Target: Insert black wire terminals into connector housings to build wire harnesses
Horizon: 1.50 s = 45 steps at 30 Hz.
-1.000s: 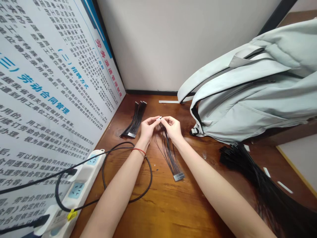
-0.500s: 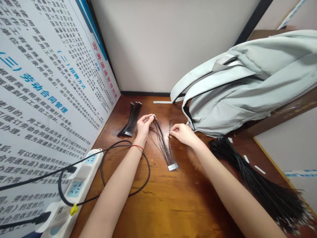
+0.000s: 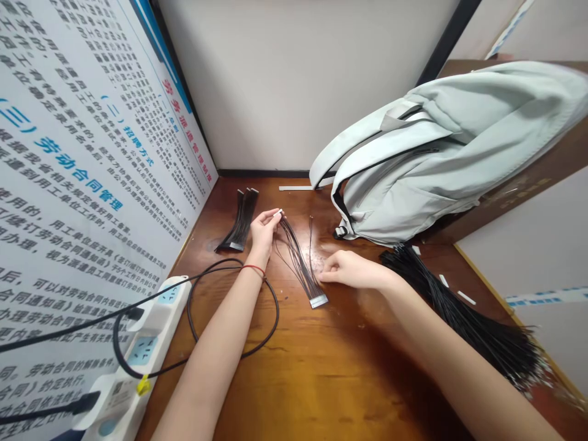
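Two hands (image 3: pixel 264 233), three wire bundles (image 3: pixel 297 260), one backpack (image 3: pixel 413 165), one power strip (image 3: pixel 147 343), one wall poster (image 3: pixel 92 153).

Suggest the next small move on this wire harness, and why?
Probably the right hand should pinch the loose wire standing apart from the harness. Its fingertips are right beside that wire, while the left hand seems to hold a small white connector at the harness's far end, so the other wires stay gathered.
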Each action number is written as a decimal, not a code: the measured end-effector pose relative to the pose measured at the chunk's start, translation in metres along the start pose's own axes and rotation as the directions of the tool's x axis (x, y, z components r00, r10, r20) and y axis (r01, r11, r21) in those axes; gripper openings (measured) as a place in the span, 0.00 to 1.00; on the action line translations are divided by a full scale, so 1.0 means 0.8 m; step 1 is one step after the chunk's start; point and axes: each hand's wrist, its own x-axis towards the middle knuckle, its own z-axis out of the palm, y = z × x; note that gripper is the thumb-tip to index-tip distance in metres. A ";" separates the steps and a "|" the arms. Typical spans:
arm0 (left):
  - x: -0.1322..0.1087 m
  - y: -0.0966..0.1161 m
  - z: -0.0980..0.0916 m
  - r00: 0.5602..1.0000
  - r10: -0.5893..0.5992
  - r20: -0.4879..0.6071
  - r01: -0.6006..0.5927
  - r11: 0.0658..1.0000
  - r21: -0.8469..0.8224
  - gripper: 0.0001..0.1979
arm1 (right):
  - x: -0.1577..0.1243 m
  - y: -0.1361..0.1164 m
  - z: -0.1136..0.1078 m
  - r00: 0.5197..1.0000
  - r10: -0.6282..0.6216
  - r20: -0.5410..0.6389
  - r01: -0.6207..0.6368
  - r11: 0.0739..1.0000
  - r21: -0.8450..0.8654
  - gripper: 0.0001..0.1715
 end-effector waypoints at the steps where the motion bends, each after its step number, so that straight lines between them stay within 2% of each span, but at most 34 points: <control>1: 0.000 0.000 0.000 1.000 0.001 0.001 -0.001 1.000 -0.001 0.15 | -0.004 0.000 0.000 0.999 -0.026 0.047 0.025 0.999 0.021 0.16; 3: 0.000 0.000 0.000 1.000 0.002 -0.002 -0.002 1.000 0.000 0.15 | -0.008 0.001 0.003 0.995 -0.059 0.084 0.053 0.996 0.073 0.17; 10: -0.001 -0.001 0.000 1.000 -0.009 -0.005 0.009 1.000 0.005 0.15 | 0.006 0.016 0.023 0.999 -0.037 0.030 0.029 0.971 0.238 0.16; 15: -0.001 0.001 0.000 1.000 -0.012 0.002 0.012 1.000 0.010 0.15 | 0.012 0.016 0.028 0.994 0.101 0.030 -0.106 0.938 0.331 0.14; 17: -0.001 0.001 0.000 1.000 -0.014 -0.001 0.014 1.000 0.009 0.15 | 0.012 0.012 0.028 0.992 0.124 0.018 -0.122 0.934 0.336 0.15; 22: -0.001 0.002 0.000 1.000 -0.021 -0.001 0.021 0.999 0.027 0.15 | 0.013 0.010 0.030 0.992 0.122 0.033 -0.126 0.926 0.356 0.15; 34: -0.002 0.002 0.000 1.000 -0.021 -0.005 0.021 1.000 0.019 0.15 | 0.007 0.015 0.028 0.991 0.086 0.104 -0.129 0.829 0.544 0.17; 41: -0.001 0.000 -0.001 1.000 -0.016 0.004 0.016 0.999 0.031 0.14 | 0.009 0.006 0.032 0.991 0.130 -0.009 -0.094 0.763 0.639 0.07; 45: 0.000 -0.001 -0.001 1.000 -0.014 0.007 0.014 0.999 0.041 0.14 | 0.019 -0.002 0.032 0.987 0.154 -0.053 -0.066 0.674 0.735 0.08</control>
